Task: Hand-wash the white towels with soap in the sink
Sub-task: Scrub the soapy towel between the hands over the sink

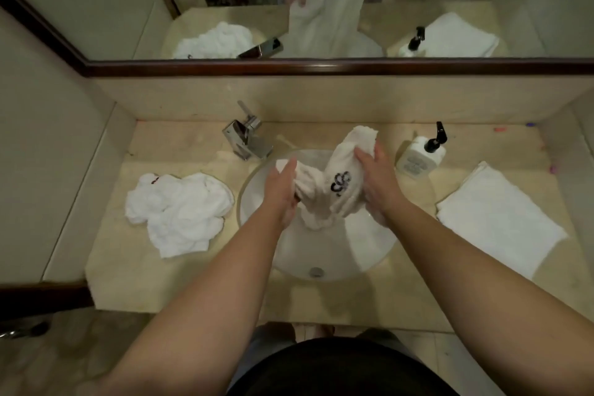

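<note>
**Ana:** Both hands are on one cloth, yes? Start at the left.

**Ben:** Left hand (pixel 283 190), centre of the frame, has its fingers curled round one bunched end of the wet white towel with a black embroidered mark (pixel 334 183). Right hand (pixel 374 180) is wrapped over the other end, which sticks up toward the back wall. Neither is open; each grips cloth.

**Ana:** Why held up like that?

**Ben:** My guess is rubbing or wringing. The middle sags down into the round white basin sink (pixel 337 254), so drips and suds would fall in the bowl and not on the stone desk (pixel 193 283).

**Ana:** And the rest, left to right?

**Ben:** Centre left lies a crumpled white towel heap (pixel 178 212) on the desk, just beside the sink's rim; it looks washed or waiting, I cannot tell which. Behind it, upper centre left, stands the square chrome tap (pixel 247 138), its spout over the bowl's back edge. Right of the hands stands the white pump soap bottle with black nozzle (pixel 421 154), near the right hand. Far right lies a flat folded white towel (pixel 498 219), apparently dry.

**Ana:** Room to move?

**Ben:** Tight behind: wall and the dark-framed mirror (pixel 321 67) close it. The tap crowds the left rear. Open space lies toward the desk's front edge and above the bowl.
</note>
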Demonstrator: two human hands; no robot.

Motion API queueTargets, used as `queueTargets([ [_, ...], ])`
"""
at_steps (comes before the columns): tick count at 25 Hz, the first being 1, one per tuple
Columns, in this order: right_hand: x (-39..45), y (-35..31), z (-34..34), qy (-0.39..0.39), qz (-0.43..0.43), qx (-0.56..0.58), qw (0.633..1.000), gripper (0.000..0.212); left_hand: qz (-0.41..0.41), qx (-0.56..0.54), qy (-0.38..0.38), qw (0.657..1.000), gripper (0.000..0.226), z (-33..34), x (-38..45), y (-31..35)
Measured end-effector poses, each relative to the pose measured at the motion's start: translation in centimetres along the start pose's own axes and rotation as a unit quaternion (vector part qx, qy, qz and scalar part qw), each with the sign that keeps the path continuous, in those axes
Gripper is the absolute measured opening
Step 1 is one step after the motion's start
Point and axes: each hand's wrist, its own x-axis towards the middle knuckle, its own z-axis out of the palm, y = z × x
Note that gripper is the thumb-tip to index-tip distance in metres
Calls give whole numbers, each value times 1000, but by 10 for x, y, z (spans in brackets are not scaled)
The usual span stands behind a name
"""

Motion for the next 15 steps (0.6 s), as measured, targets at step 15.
queueTargets([
  [15, -5, -31, 25, 55, 44, 17, 997, 15, 92, -41, -82, 991, 18, 20, -43, 12],
])
